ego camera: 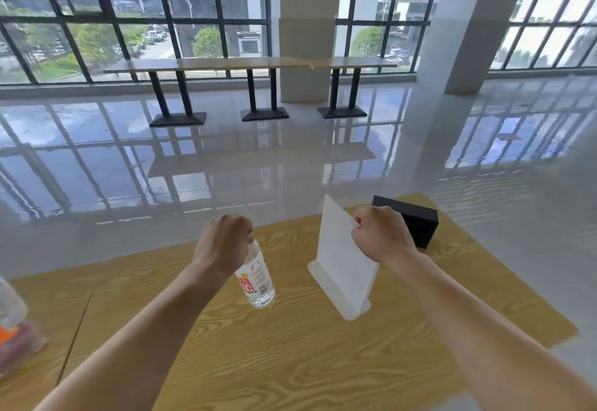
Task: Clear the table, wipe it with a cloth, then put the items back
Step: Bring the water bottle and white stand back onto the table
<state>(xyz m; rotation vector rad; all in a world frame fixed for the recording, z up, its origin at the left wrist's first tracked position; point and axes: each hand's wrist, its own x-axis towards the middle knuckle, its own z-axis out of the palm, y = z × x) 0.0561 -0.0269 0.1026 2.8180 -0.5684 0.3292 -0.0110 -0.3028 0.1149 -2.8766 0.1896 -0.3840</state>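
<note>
A wood-grain table [290, 362] in yellow-brown laminate, with a dark seam on its left part, is seen against a glossy pale tiled floor [258, 158] in which dark window frames are mirrored. Along the tall black-framed windows [80, 22] a long narrow counter [245, 63] is set on black pedestal legs, with a square white pillar [307, 29] behind it.

The cap end of a clear plastic water bottle [256, 281] is clasped in the curled fingers of the left hand [223, 242]. The bottle is wrapped in a white label with red print and is tilted over the middle of the table. The upper edge of a frosted white sign holder [342, 268] is pinched by the right hand [381, 236]. Its flat panel leans, and its slotted base lies near the bottle, to the right. Whether either base touches the tabletop cannot be told.

A matte black rectangular box [420, 223] rests at the far right corner, behind the right hand. At the left edge a blurred clear container [13, 320] with something orange inside is partly seen.
</note>
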